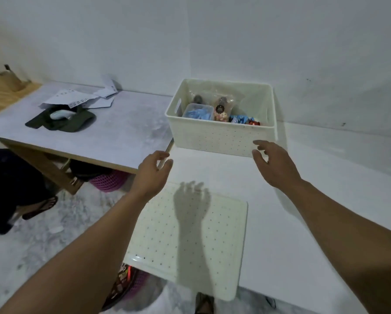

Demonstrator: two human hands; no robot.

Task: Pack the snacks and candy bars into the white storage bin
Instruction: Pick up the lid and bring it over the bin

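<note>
On the white table: the white storage bin [221, 134] sits near the back, by the wall, with no lid on it.
Inside the bin: a clear box with blue things [198, 112], a clear bag of pale candies [221, 111], a second clear bag [199, 98] behind the box, and blue and red candy bars [244, 120] at the front right.
Left to pack: I see no snacks lying out on the table, so the packing looks almost done or done.
Lid: the white lid with dots [221, 234] lies flat on the table, near the person and apart from the bin. It may go on next, but that is only my guess.
Left hand [152, 172]: fingers loose and a little bent, holding nothing, up in the air near the bin's left corner.
Right hand [274, 162]: fingers spread and loose, holding nothing, just beside the bin's front wall. I cannot tell if it touches.
Other table: papers [81, 98] and a dark cloth [63, 122] lie there, well apart from the bin.
</note>
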